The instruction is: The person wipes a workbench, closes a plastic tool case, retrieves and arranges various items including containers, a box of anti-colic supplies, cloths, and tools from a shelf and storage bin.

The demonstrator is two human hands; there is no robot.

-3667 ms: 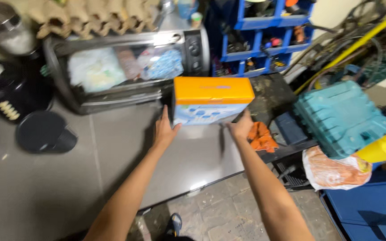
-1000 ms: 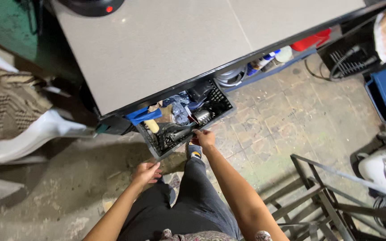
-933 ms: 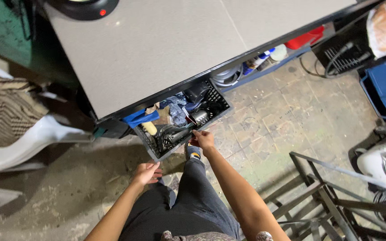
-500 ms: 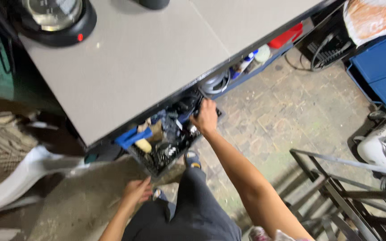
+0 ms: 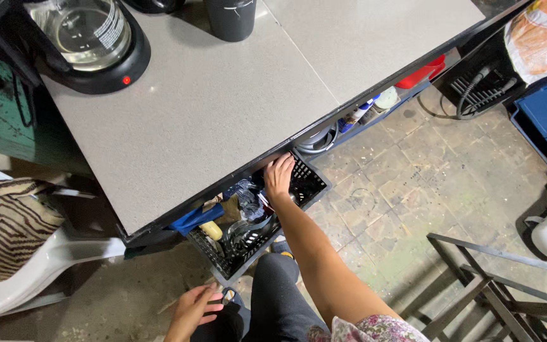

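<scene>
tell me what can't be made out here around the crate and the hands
- Right hand, head view: fingertips hidden under the table edge; what they touch cannot be told.
- Black crate: back part covered by the table; contents a dim jumble.
- Left hand: partly cut off by the bottom edge; it seems to hold nothing.

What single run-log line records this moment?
right hand: reaching into black crate under table | left hand: empty, by knee | contents: cluttered
</scene>
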